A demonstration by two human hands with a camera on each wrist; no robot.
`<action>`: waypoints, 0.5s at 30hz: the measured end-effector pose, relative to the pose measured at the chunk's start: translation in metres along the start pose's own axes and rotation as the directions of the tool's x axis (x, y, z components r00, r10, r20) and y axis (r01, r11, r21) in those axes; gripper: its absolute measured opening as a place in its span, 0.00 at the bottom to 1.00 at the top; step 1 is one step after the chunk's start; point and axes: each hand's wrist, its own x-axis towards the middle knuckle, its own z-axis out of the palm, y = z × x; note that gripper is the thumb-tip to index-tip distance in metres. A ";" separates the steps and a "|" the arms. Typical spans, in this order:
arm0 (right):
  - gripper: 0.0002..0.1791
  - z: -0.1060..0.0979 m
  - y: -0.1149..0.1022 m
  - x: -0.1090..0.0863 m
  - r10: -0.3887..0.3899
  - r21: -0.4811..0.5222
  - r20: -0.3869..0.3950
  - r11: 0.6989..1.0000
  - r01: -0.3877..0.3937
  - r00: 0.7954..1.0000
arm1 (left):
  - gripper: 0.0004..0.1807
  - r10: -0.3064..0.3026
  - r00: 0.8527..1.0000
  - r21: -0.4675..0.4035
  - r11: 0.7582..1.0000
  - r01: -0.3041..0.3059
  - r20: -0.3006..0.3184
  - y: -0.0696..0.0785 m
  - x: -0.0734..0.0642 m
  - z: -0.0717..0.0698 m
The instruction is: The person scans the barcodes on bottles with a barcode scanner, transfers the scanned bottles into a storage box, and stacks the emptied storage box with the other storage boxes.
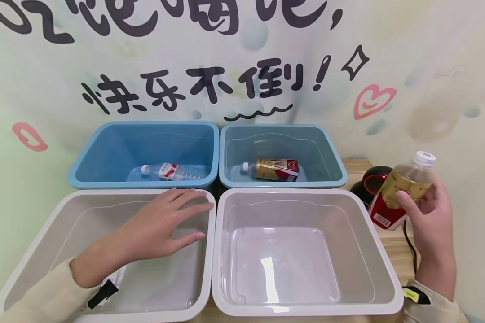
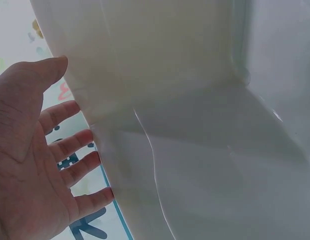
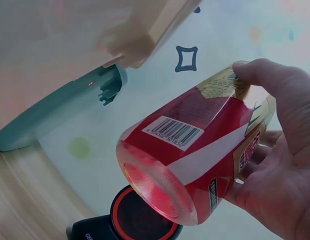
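Observation:
My right hand [image 1: 432,220] grips a plastic bottle [image 1: 404,186] with a red and gold label and a white cap. It is tilted, cap up, beside the right white bin [image 1: 307,309]. In the right wrist view the bottle's base and barcode [image 3: 172,132] face the camera, with thumb and fingers around its side. My left hand [image 1: 161,224] is spread over the left white bin [image 1: 24,269], its fingers straight and near the rim, holding nothing; whether they touch the rim I cannot tell.
A clear bottle [image 1: 169,172] lies in the blue bin [image 1: 85,157]. Another red and gold bottle [image 1: 276,169] lies in the teal bin [image 1: 335,166]. A black scanner-like device with a red ring [image 1: 375,179] stands on the wooden table [image 1: 357,168] at right, a cable below it.

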 end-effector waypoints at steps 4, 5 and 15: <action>0.35 0.000 0.004 0.002 0.044 -0.069 -0.052 0.996 -0.048 0.998 | 0.32 -0.011 1.000 0.000 1.000 0.011 0.016 0.000 0.001 -0.001; 0.34 0.000 0.004 0.002 0.054 -0.081 -0.065 0.995 -0.059 0.996 | 0.33 -0.017 1.000 -0.001 1.000 0.017 0.025 0.000 0.001 -0.001; 0.34 -0.003 0.014 0.005 0.105 -0.212 -0.095 0.969 -0.124 0.990 | 0.33 -0.037 0.998 0.001 0.999 0.037 0.053 0.002 0.000 -0.002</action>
